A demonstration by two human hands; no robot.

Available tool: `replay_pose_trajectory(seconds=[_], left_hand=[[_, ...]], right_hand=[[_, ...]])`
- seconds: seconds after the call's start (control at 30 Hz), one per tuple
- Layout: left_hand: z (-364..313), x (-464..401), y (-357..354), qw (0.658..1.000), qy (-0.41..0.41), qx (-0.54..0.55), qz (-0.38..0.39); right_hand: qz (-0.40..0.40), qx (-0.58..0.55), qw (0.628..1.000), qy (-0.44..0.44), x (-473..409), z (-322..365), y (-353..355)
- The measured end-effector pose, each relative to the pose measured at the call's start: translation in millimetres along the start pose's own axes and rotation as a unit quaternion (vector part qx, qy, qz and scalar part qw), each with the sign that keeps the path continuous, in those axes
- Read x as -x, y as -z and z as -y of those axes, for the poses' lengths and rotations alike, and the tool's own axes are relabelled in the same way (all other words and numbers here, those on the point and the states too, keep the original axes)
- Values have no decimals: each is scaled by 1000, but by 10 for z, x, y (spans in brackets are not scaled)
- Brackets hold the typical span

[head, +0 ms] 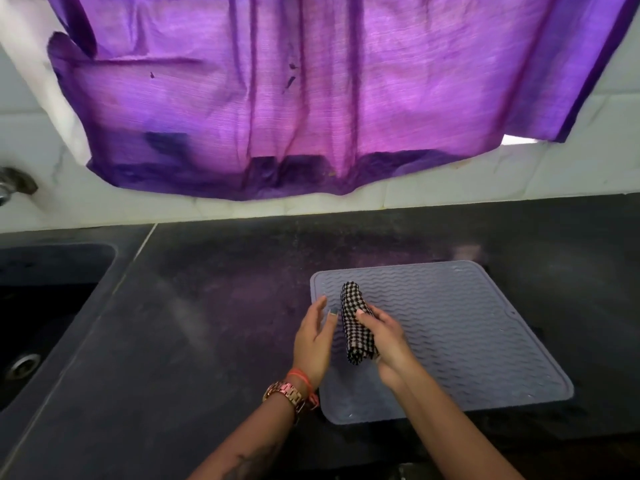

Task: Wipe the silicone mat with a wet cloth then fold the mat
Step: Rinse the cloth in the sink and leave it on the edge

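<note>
A grey silicone mat (pixel 467 334) with wavy ridges lies flat on the black counter, right of centre. A black-and-white checked cloth (pixel 353 323), bunched into a long roll, rests on the mat's left part. My right hand (pixel 384 336) grips the cloth from its right side, thumb over the top. My left hand (pixel 313 336) hovers just left of the cloth over the mat's left edge, fingers straight and relaxed, holding nothing. A watch and an orange thread sit on my left wrist.
A dark sink (pixel 41 306) with a drain is set into the black counter (pixel 207 323) at the left, a tap (pixel 14 183) above it. A purple curtain (pixel 311 91) hangs over the white tiled wall behind.
</note>
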State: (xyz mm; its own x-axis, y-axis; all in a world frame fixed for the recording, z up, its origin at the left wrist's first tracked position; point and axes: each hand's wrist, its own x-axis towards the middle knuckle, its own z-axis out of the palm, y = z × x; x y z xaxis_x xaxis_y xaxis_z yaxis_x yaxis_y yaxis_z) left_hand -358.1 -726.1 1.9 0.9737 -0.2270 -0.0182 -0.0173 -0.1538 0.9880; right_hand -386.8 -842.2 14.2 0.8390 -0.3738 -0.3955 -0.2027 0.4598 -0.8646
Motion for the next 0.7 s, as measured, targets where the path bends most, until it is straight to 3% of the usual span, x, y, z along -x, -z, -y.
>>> replay_pose_trajectory(seconds=[0.37,0.7], left_hand=[[50,-2,417,992,43,10,-117],[150,-53,1380,971,41,41,-230]], right_hand=[[94,-7,991,-97,-274,-35,-455],[158,42,978,-126,-307,-332,-1504]])
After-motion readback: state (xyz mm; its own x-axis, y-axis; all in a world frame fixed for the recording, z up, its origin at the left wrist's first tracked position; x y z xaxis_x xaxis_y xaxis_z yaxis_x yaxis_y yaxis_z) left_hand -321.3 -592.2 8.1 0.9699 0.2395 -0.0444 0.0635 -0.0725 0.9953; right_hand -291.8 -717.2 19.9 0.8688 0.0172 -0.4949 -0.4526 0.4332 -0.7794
